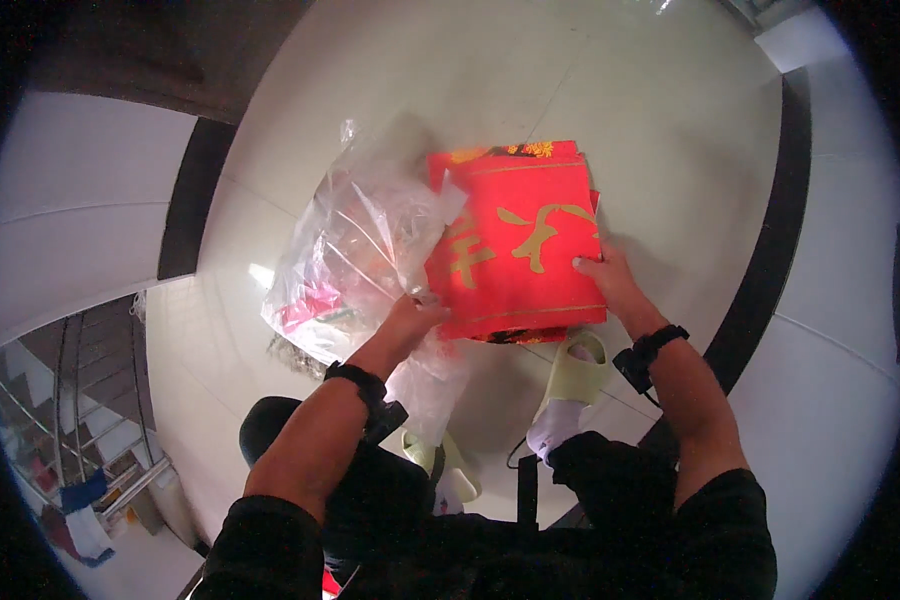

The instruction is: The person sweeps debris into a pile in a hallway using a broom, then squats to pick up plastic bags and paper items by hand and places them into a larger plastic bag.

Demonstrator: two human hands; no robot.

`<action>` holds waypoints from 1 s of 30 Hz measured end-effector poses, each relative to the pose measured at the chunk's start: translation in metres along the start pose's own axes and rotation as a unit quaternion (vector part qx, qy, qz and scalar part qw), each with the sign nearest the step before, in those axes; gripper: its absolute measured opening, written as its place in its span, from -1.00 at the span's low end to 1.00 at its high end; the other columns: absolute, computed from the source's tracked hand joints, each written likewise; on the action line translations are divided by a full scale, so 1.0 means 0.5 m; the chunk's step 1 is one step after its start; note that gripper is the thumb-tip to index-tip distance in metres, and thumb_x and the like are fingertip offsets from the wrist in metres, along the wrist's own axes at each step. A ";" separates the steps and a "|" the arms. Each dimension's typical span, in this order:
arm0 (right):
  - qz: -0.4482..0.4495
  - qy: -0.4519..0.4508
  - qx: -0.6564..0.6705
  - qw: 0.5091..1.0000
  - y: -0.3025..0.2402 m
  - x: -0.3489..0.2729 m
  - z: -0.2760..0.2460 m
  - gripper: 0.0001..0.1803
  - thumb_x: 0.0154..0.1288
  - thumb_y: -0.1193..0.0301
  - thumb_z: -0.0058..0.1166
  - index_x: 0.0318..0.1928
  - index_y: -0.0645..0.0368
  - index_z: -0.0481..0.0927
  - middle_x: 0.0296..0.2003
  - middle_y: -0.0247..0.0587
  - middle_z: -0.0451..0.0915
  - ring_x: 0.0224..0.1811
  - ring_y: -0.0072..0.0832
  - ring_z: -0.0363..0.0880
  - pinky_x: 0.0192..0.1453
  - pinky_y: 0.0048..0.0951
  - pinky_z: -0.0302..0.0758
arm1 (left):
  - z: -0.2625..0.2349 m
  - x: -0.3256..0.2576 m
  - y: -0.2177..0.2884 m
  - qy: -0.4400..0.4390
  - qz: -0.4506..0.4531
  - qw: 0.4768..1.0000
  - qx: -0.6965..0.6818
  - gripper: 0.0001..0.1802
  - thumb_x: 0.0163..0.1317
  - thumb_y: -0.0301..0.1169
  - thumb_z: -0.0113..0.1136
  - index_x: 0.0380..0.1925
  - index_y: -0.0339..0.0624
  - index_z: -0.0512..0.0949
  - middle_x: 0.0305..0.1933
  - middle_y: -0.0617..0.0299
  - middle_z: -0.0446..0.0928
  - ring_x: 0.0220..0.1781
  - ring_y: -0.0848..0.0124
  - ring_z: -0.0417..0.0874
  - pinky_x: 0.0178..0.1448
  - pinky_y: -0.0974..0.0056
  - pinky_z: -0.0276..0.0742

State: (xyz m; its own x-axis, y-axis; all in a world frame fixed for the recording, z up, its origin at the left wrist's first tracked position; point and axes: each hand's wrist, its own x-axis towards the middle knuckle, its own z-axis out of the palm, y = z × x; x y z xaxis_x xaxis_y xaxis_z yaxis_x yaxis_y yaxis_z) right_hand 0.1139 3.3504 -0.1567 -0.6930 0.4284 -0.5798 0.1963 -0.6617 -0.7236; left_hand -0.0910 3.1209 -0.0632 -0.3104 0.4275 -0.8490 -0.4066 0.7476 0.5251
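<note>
A folded stack of red paper banners [560,295] with gold lettering and a patterned border is held up in front of me, above the floor or close to it. My right hand [615,278] grips its right edge, thumb on top and fingers underneath. To its left, a crumpled clear plastic bag [370,235] overlaps the stack's left side, with pink and red items showing through it. My left hand [417,322] is closed on the bag's gathered film beside the stack's lower left corner. Whether those fingers also pinch the paper is hidden.
Pale glossy tiles [660,90] make up the floor. My feet in light green slippers [575,370] stand just below the stack. White walls with dark skirting [770,240] rise on both sides. At the lower left is a stair railing [75,400] with cloths hanging on it.
</note>
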 end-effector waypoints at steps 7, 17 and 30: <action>-0.139 0.029 -0.392 0.909 -0.035 -0.010 0.003 -0.44 -0.02 0.56 0.01 0.09 0.29 0.28 -0.33 0.11 0.53 -0.27 -0.22 0.56 -0.21 -0.26 0.50 | -0.003 0.012 -0.016 -0.014 0.017 0.999 -0.036 -0.88 -0.05 -0.46 0.17 -0.49 -0.21 0.45 -0.49 0.36 0.39 -0.45 0.54 0.39 -0.37 0.41 0.29; -0.144 -0.010 -0.697 0.703 -0.063 -0.088 0.274 -0.28 0.04 0.46 -0.09 0.21 0.34 -0.05 0.00 0.37 0.19 -0.30 0.03 0.49 -0.30 -0.17 0.50 | 0.000 0.012 0.006 -0.035 0.018 0.999 -0.037 -0.73 -0.02 -0.46 0.17 -0.27 -0.29 0.45 -0.35 0.30 0.43 -0.33 0.52 0.43 -0.26 0.38 0.34; -0.200 0.034 -0.663 0.721 0.068 0.042 0.221 -0.48 0.00 0.45 0.03 0.05 0.08 0.28 -0.07 0.02 0.24 0.00 -0.06 0.22 0.02 -0.05 0.25 | 0.003 -0.005 0.016 0.009 -0.002 1.000 0.002 -0.51 -0.09 -0.34 0.26 -0.17 -0.39 0.40 -0.31 0.17 0.45 -0.28 0.47 0.45 -0.24 0.36 0.39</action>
State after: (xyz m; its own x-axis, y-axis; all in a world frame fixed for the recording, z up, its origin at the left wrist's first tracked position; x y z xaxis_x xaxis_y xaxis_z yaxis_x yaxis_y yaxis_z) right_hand 0.0296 3.2689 -0.1523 -0.8513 0.4808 -0.2101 0.5119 0.6728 -0.5341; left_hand -0.0923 3.1264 -0.0571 -0.3238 0.4165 -0.8495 -0.4035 0.7514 0.5221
